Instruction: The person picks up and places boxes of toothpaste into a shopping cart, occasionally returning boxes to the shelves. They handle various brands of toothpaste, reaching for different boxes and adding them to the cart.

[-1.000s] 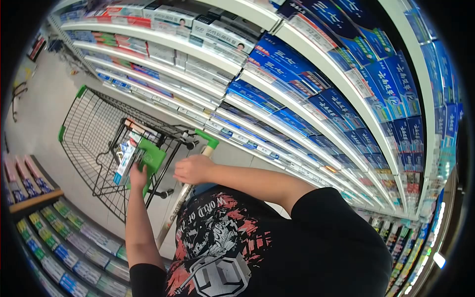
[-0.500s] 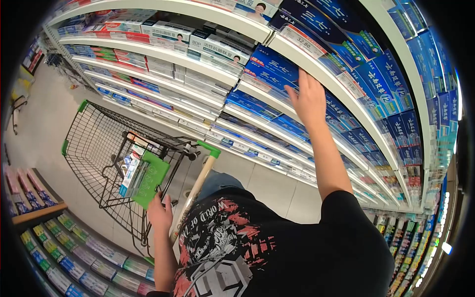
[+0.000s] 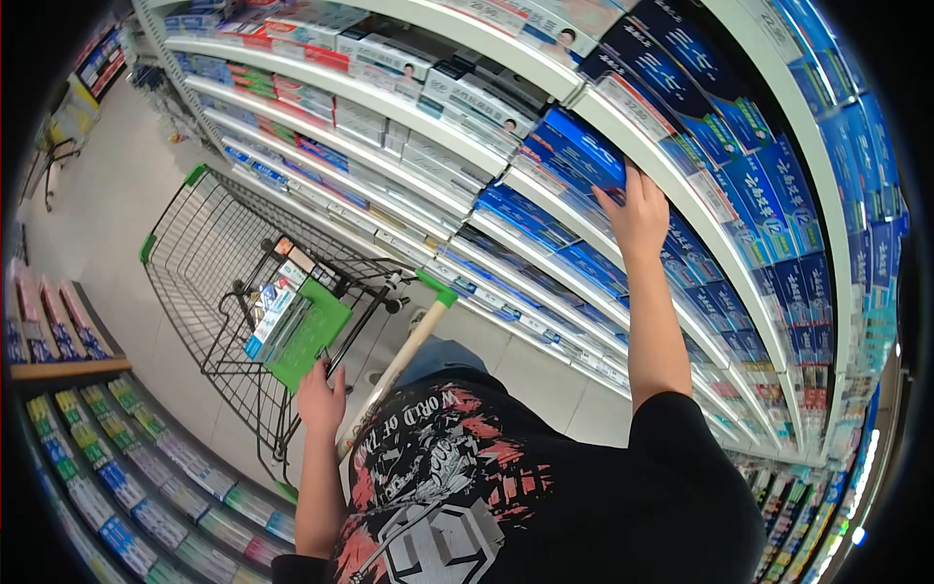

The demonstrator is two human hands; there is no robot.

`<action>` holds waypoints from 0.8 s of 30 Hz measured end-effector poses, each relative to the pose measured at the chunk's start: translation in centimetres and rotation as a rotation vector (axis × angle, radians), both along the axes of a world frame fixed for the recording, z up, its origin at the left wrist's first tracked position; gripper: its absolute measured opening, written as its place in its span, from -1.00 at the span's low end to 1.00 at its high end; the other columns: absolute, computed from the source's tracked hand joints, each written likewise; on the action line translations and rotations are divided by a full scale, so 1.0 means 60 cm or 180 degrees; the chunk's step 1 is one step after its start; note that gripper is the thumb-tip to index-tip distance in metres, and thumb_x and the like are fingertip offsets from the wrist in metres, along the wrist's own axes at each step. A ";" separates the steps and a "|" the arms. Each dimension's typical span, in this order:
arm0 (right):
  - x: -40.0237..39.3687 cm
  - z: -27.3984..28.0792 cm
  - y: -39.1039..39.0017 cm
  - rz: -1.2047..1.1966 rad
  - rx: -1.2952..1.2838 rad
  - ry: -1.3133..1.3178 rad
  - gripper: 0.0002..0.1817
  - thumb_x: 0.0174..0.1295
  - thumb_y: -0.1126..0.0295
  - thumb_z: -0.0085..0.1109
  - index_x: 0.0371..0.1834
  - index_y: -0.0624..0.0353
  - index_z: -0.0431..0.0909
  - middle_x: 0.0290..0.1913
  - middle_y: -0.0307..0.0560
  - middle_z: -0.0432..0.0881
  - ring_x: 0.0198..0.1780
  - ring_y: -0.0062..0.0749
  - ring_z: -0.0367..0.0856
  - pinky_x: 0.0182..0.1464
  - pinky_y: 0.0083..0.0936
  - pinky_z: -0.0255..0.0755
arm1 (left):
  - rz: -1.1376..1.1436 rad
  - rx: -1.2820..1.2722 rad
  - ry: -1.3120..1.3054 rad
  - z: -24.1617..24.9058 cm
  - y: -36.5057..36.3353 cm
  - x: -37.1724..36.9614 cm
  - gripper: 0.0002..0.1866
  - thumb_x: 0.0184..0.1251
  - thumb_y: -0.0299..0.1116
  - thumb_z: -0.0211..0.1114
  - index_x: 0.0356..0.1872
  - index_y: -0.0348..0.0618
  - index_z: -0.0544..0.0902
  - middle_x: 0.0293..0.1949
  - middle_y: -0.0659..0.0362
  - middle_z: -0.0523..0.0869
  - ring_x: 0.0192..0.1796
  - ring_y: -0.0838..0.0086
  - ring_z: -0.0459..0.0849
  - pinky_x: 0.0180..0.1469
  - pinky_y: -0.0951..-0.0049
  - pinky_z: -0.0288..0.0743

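Observation:
My right hand [image 3: 644, 216] reaches into a shelf of blue boxes. Its thumb and fingers close on the end of a blue box [image 3: 582, 146], which looks like a toothpaste carton and is tilted up from the row of blue cartons [image 3: 556, 167] under it. My left hand [image 3: 321, 397] is at the lower edge of the green panel [image 3: 313, 336] in the shopping cart [image 3: 199, 229], thumb apart from the fingers. I see nothing held in it. Several packs [image 3: 277, 304] sit beside the panel in the cart.
A shelf edge [image 3: 700, 180] with price tags runs just above my right hand. White and red boxes [image 3: 389, 68] fill the shelves further left. The cart's pale handle [image 3: 399, 365] is close to my body. A low display of packaged goods [image 3: 146, 487] stands at lower left.
My right hand has gone from resting with extended fingers on the blue cartons to gripping one, whose edge is now raised. The view has shifted slightly; my left hand stays by the green panel.

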State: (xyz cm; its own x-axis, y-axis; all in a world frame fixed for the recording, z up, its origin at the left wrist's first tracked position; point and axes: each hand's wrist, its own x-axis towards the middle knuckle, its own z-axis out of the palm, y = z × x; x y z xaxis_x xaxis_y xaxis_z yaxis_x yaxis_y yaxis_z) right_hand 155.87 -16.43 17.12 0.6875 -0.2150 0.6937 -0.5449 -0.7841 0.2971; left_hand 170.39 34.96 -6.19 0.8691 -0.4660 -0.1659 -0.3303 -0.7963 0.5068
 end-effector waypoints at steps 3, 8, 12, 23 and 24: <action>-0.012 0.011 0.029 0.0537 -0.0023 0.0094 -0.21 -0.08 0.22 0.70 0.29 0.25 0.64 0.06 0.04 0.76 0.06 -0.06 0.73 0.13 -0.22 0.61 | 0.0099 0.0022 0.0045 -0.017 0.006 0.000 -0.48 0.46 0.04 0.37 0.17 -0.17 0.67 0.02 -0.08 0.79 0.12 -0.03 0.71 0.20 0.05 0.55; 0.002 0.002 0.122 0.1707 0.0625 0.0688 -0.21 -0.20 0.38 0.70 0.25 0.26 0.66 0.16 0.09 0.76 0.13 0.01 0.74 0.19 -0.16 0.59 | -0.0360 -0.1427 0.0294 0.095 -0.012 0.008 -0.21 0.22 -0.04 0.60 0.40 -0.21 0.54 0.37 -0.08 0.59 0.41 0.04 0.56 0.47 0.11 0.41; 0.068 -0.033 0.226 0.2675 0.1348 0.1298 -0.27 -0.16 0.27 0.64 0.19 0.20 0.66 0.16 0.06 0.75 0.14 -0.02 0.74 0.20 -0.16 0.59 | -0.0720 -0.3030 0.1257 0.179 -0.045 0.001 -0.16 0.19 -0.11 0.62 0.45 -0.21 0.47 0.42 -0.03 0.55 0.45 0.16 0.55 0.50 0.13 0.40; 0.232 -0.145 0.388 0.3563 0.1513 0.1535 -0.22 0.01 0.15 0.59 0.36 0.09 0.54 0.30 -0.04 0.65 0.28 -0.16 0.62 0.36 -0.19 0.49 | 0.1294 -0.2942 0.2120 0.122 0.035 0.057 -0.67 0.57 -0.35 0.38 0.21 -0.28 0.61 -0.06 0.26 0.79 -0.04 0.66 0.72 0.08 0.52 0.66; 0.235 -0.150 0.392 0.3475 0.1586 0.1459 -0.29 0.15 0.13 0.54 0.37 0.09 0.55 0.33 -0.02 0.63 0.29 -0.14 0.60 0.39 -0.15 0.45 | 0.1438 -0.2938 0.2067 0.099 0.051 0.068 -0.66 0.58 -0.27 0.37 0.19 -0.25 0.63 -0.05 0.26 0.79 -0.05 0.66 0.72 0.09 0.54 0.64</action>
